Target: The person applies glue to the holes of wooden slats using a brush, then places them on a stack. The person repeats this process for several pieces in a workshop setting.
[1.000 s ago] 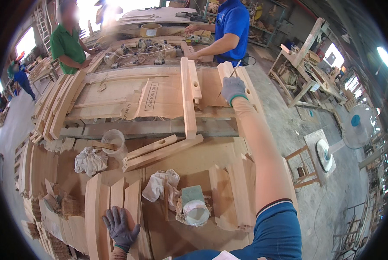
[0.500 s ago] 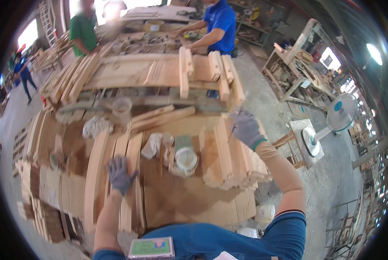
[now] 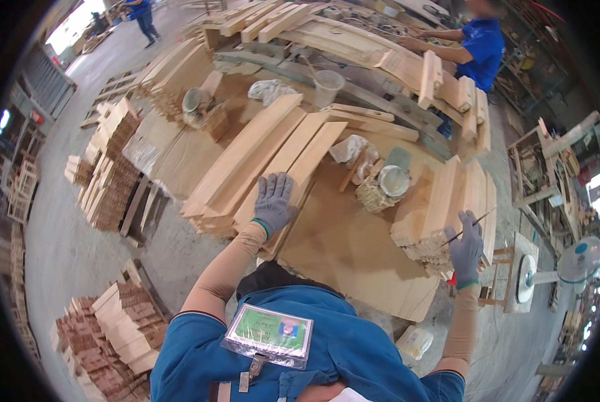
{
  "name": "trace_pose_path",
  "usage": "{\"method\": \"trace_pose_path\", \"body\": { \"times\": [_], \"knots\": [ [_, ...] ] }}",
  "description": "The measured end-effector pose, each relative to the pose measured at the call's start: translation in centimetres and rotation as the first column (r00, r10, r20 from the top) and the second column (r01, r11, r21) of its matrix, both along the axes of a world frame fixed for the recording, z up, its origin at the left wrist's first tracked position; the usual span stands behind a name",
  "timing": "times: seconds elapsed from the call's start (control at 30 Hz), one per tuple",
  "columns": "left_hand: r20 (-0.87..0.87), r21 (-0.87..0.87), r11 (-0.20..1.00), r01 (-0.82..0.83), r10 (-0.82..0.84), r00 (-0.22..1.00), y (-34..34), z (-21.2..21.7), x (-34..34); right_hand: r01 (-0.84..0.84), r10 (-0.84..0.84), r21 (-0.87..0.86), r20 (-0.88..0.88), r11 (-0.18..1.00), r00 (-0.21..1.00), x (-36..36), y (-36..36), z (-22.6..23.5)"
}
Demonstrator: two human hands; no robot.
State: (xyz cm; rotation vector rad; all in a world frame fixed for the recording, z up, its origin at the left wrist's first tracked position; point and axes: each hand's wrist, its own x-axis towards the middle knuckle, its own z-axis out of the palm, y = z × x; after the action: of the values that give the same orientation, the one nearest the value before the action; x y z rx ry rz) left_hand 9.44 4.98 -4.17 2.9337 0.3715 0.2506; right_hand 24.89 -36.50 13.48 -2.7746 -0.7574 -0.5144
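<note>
My left hand (image 3: 273, 203), in a grey glove, lies flat with fingers stretched on the near part of a stack of pale wooden boards (image 3: 246, 161). My right hand (image 3: 466, 249), also gloved, is closed around a thin dark stick (image 3: 482, 216) whose tip I cannot make out. It is at the near right end of another stack of wooden boards (image 3: 441, 201). Between the stacks, a round tub of pale stuff (image 3: 394, 181) stands on small wood pieces, beside a crumpled white cloth (image 3: 348, 149) and a slim brown wooden strip (image 3: 352, 172).
Cardboard (image 3: 353, 248) covers the worktop. A translucent bucket (image 3: 328, 87) and loose wooden pieces (image 3: 367, 122) lie at the back. More stacked wood (image 3: 122, 328) stands on the floor at left. A white fan (image 3: 578, 261) is at right. A person in blue (image 3: 482, 50) works beyond.
The view has swung left and downward. My right hand has drawn back from the far end of the right stack to its near end. My left hand stays on the left boards.
</note>
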Motion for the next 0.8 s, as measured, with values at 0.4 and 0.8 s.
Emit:
{"method": "trace_pose_path", "body": {
  "times": [0.4, 0.8],
  "knots": [
    [-0.014, -0.087, 0.988, -0.125, 0.124, 0.992, -3.4, 2.0, -13.9, -0.508, 0.576, 0.327, -0.157, 0.797, 0.802, -11.9, 15.5, -8.0],
    [-0.210, -0.961, 0.051, -0.272, 0.508, 0.836, 3.0, 0.0, -16.6, -0.030, 0.510, 0.675, -0.527, 0.737, 0.679, -15.5, 23.0, -15.3]
  ]
}}
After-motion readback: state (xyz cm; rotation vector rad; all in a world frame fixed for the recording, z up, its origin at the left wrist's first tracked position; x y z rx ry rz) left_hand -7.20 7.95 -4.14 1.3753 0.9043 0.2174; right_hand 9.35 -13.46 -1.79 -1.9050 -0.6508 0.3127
